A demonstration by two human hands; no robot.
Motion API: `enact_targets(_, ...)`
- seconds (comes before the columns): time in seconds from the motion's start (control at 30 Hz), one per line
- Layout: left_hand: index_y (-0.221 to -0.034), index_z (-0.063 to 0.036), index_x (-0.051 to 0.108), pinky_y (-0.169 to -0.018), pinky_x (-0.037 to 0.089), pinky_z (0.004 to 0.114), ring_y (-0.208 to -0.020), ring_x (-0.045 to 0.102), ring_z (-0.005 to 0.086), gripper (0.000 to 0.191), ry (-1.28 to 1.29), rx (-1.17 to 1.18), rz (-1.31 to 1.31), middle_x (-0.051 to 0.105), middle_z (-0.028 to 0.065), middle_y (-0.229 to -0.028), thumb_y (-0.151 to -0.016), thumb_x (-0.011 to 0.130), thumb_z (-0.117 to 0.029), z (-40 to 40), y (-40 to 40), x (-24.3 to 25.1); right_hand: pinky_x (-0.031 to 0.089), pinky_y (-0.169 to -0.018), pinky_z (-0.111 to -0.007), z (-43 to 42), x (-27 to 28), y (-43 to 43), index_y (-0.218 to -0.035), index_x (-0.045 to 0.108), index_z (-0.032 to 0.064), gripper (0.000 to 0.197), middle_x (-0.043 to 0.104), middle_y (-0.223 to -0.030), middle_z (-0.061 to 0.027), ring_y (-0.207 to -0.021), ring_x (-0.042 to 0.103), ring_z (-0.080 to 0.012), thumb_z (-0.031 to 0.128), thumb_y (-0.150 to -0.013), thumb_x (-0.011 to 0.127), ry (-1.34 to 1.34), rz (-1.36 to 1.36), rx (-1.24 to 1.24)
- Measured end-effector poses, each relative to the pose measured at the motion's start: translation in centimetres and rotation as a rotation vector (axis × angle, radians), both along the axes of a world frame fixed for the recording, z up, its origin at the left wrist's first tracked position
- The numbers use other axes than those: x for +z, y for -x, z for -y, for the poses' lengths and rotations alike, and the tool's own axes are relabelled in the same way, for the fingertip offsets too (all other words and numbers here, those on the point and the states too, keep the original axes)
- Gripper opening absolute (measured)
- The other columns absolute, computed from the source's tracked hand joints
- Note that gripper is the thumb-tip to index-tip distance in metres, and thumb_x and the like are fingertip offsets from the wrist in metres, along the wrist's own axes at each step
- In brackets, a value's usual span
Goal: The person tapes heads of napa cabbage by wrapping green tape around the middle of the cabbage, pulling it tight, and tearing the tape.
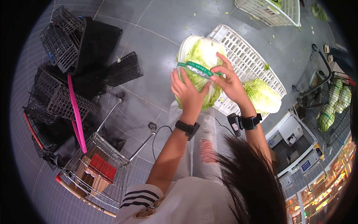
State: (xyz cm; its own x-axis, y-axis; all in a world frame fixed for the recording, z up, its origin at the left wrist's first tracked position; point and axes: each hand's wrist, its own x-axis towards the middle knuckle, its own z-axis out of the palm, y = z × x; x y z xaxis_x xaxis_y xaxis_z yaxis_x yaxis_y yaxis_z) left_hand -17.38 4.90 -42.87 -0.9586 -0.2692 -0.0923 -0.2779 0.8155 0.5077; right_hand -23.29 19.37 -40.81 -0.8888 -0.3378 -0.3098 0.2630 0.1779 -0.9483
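Note:
A large napa cabbage [202, 50] is in front of me, with a green printed band [200, 68] running around its middle. My left hand [188, 91] rests spread over the cabbage's near side, its fingertips close to the band. At the band's right part, my right hand [228, 78] pinches the band between thumb and finger, other fingers raised. Beneath and to the right is a white perforated plastic crate [246, 47]. A second napa cabbage [263, 96], with no band visible, lies at the crate's near right part.
A metal shopping cart [95, 170] holding cardboard boxes stands lower left. Black plastic crates [63, 92] are stacked at left. Another white crate [268, 12] is at the top. At right, a wire cart [335, 106] holds banded cabbages, near a person's feet [328, 53]. Leaf scraps dot the floor.

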Motion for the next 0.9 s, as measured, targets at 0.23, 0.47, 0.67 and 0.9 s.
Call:
enact_targets(0.23,-0.113,0.0058,0.043,-0.099,0.028,0.048,-0.118,0.038,0.0383,0.069,0.088,0.094,-0.067,0.043,0.0231,-0.115,-0.070,0.075,-0.036,-2.8,1.1,0.8,0.033,-0.104,-0.038,1.4,0.0,0.6,-0.096,0.064,0.0115,0.015,0.021,-0.148,-0.0219,-0.138,0.024,-0.0316,0.015,-0.083,0.070,-0.098,-0.062,-0.036)
enact_targets(0.47,-0.093,-0.0007,0.044,-0.090,0.032,0.044,-0.095,0.043,0.0333,0.057,0.297,0.243,0.138,0.043,0.0168,-0.098,-0.068,0.071,-0.044,-4.4,3.0,-0.5,0.041,-0.094,-0.036,1.2,0.8,1.2,-0.094,0.064,0.0106,0.013,0.024,-0.146,-0.0218,-0.131,0.035,-0.0291,0.016,-0.083,0.070,-0.118,-0.029,-0.027)
enact_targets(0.67,-0.094,-0.0021,0.045,-0.090,0.031,0.044,-0.095,0.042,0.0331,0.058,0.236,0.296,0.068,0.042,0.0144,-0.096,-0.068,0.071,-0.046,-4.6,2.8,-0.9,0.040,-0.095,-0.038,1.2,6.0,2.6,-0.090,0.060,0.0062,0.016,0.054,-0.114,-0.0168,-0.110,0.052,-0.0275,0.019,-0.083,0.066,-0.462,-0.287,0.097)
enact_targets(0.9,-0.098,-0.0070,0.044,-0.090,0.028,0.044,-0.098,0.039,0.0319,0.058,0.087,0.336,0.034,0.041,0.0118,-0.096,-0.064,0.078,-0.040,-4.1,2.5,-0.9,0.042,-0.052,-0.036,-1.8,9.9,3.6,-0.093,0.057,0.0032,0.021,0.055,-0.058,-0.0127,-0.051,0.054,-0.0280,0.023,-0.087,0.062,-0.511,-0.086,0.253)
